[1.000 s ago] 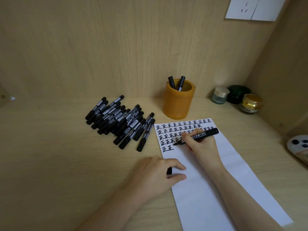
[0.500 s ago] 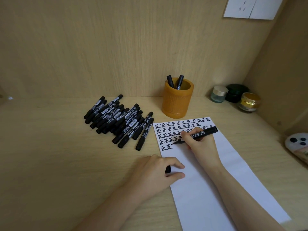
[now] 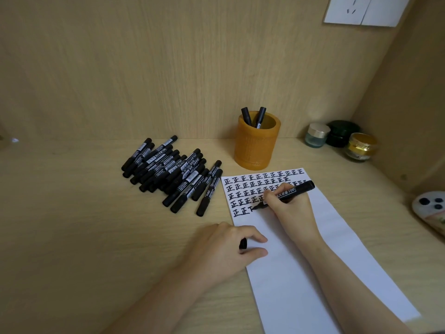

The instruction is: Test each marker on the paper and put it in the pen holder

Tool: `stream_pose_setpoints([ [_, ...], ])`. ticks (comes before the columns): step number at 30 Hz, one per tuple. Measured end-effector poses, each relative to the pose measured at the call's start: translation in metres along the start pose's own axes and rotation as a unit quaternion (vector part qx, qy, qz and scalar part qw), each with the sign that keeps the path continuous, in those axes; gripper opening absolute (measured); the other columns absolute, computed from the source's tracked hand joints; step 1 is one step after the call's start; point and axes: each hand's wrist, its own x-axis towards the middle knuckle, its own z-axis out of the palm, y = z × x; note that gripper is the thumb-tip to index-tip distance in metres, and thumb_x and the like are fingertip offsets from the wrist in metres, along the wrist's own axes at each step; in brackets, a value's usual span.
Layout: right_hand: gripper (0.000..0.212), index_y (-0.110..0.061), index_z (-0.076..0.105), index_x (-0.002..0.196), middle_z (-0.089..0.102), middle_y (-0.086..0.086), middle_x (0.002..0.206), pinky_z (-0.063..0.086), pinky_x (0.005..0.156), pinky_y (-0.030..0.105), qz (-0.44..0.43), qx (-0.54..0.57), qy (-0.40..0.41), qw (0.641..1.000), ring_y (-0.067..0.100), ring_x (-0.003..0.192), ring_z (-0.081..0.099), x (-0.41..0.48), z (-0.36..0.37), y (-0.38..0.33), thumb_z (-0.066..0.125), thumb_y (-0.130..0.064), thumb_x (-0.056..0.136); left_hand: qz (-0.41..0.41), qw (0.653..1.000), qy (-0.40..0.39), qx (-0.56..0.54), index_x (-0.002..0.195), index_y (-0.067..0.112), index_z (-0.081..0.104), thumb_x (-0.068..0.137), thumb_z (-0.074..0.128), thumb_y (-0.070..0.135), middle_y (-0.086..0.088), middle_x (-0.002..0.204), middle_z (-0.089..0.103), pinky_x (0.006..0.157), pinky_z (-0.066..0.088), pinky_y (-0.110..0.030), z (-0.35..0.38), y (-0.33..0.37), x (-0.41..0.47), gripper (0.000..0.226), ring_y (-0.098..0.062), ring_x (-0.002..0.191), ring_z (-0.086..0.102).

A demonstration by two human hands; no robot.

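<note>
Marker: black marker (image 3: 289,192), uncapped, slants across the right hand (image 3: 290,210), its tip on the paper (image 3: 313,273) at the end of the lowest row of written signs, its back end pointing up and to the right.
Right hand: rests on the paper; its fingers (image 3: 271,196) are curled round the marker close to the tip and grip it.
Left hand: left hand (image 3: 221,251) lies on the bench (image 3: 72,237) at the paper's left edge; its fingers are curled, and forefinger and thumb pinch a small black cap (image 3: 243,243).
Paper: long white sheet, black signs in rows at its far end, the near part blank.
Pen holder: orange-brown pen holder (image 3: 256,145) stands upright just beyond the paper's far edge; two markers (image 3: 252,116) lean inside it.
Pile: heap of capped black markers (image 3: 173,174) lies on the bench, left of the paper.
Jars: three small jars (image 3: 342,138) stand close together in the far right corner.
Wall: white socket plate (image 3: 366,9) at the upper right.
</note>
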Motion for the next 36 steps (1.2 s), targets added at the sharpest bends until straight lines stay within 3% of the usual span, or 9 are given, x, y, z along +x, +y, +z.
stream_pose_setpoints([
  [7,0.023,-0.011,0.056,0.067,0.049,-0.015,0.046,0.035,0.050,0.012,0.003,0.035,-0.018,0.999,0.000,0.046,0.043,-0.0006,0.0002,0.0000,0.067,-0.012,0.086,0.005,1.000,0.002,-0.006,0.104,0.044,0.065,0.081,0.063,0.052,0.010,0.043,0.040,0.051,0.029,-0.013,0.0001,0.0002,-0.0007,0.024,-0.001,0.050,0.046],
  [12,0.022,0.000,0.056,0.069,0.053,-0.001,0.058,0.037,0.054,0.017,-0.003,0.016,-0.023,1.000,0.007,0.055,0.046,-0.0021,0.0011,0.0001,0.067,-0.011,0.084,0.005,1.000,0.004,-0.009,0.103,0.043,0.066,0.081,0.064,0.051,0.011,0.041,0.040,0.050,0.028,-0.012,-0.0004,0.0004,-0.0011,0.024,-0.003,0.048,0.045],
  [18,0.024,-0.010,0.054,0.063,0.053,-0.007,0.056,0.036,0.053,0.012,0.001,0.028,-0.022,0.999,0.003,0.054,0.046,-0.0029,-0.0003,-0.0029,0.065,-0.004,0.083,0.006,1.000,0.002,-0.009,0.104,0.043,0.066,0.081,0.064,0.051,0.010,0.044,0.039,0.050,0.029,-0.012,-0.0010,0.0018,-0.0007,0.024,0.002,0.051,0.046],
  [23,0.020,0.003,0.055,0.071,0.051,0.001,0.061,0.036,0.055,0.016,0.002,0.008,-0.031,0.999,0.007,0.058,0.046,-0.0032,0.0007,-0.0015,0.066,-0.008,0.083,0.007,1.000,-0.004,-0.002,0.105,0.042,0.066,0.082,0.063,0.050,0.022,0.045,0.048,0.049,0.030,-0.012,-0.0028,0.0034,-0.0017,0.025,0.003,0.050,0.046],
  [24,0.020,0.003,0.055,0.071,0.051,0.001,0.061,0.036,0.055,0.016,0.002,0.004,-0.029,1.000,0.007,0.059,0.046,-0.0033,0.0009,-0.0020,0.066,-0.008,0.083,0.008,1.000,-0.002,0.001,0.105,0.042,0.066,0.082,0.063,0.050,0.017,0.043,0.047,0.049,0.030,-0.011,-0.0031,0.0035,-0.0020,0.024,0.004,0.049,0.046],
  [27,0.021,-0.006,0.053,0.065,0.051,-0.003,0.058,0.035,0.053,0.015,0.006,-0.003,-0.006,1.000,0.006,0.056,0.045,-0.0042,-0.0008,-0.0038,0.065,-0.006,0.082,0.008,1.000,0.004,0.006,0.104,0.042,0.066,0.082,0.063,0.050,0.012,0.042,0.045,0.049,0.031,-0.010,-0.0035,0.0039,-0.0025,0.023,0.005,0.048,0.047],
  [30,0.023,-0.010,0.050,0.062,0.047,-0.002,0.055,0.032,0.049,0.018,0.012,-0.011,0.017,1.000,0.008,0.054,0.041,-0.0040,-0.0030,-0.0044,0.064,-0.006,0.080,0.009,1.000,-0.001,0.007,0.105,0.041,0.066,0.083,0.063,0.050,0.026,0.047,0.049,0.051,0.031,-0.010,-0.0033,0.0045,-0.0025,0.024,0.005,0.050,0.047],
  [33,0.021,-0.008,0.051,0.065,0.047,0.001,0.057,0.032,0.049,0.018,0.018,-0.010,0.016,1.000,0.009,0.054,0.041,-0.0036,-0.0037,-0.0045,0.064,-0.007,0.081,0.010,1.000,0.005,0.005,0.103,0.042,0.067,0.082,0.064,0.049,0.011,0.042,0.042,0.050,0.032,-0.010,-0.0027,0.0030,-0.0021,0.023,0.002,0.049,0.048],
  [36,0.022,-0.011,0.053,0.068,0.048,0.000,0.057,0.035,0.052,0.017,0.032,0.055,0.018,0.998,0.006,0.051,0.042,-0.0026,-0.0056,-0.0063,0.067,-0.011,0.085,0.016,1.000,0.001,-0.024,0.103,0.036,0.066,0.085,0.063,0.043,0.020,0.051,0.050,0.052,0.031,-0.008,-0.0031,0.0043,-0.0036,0.019,0.009,0.052,0.050],
])
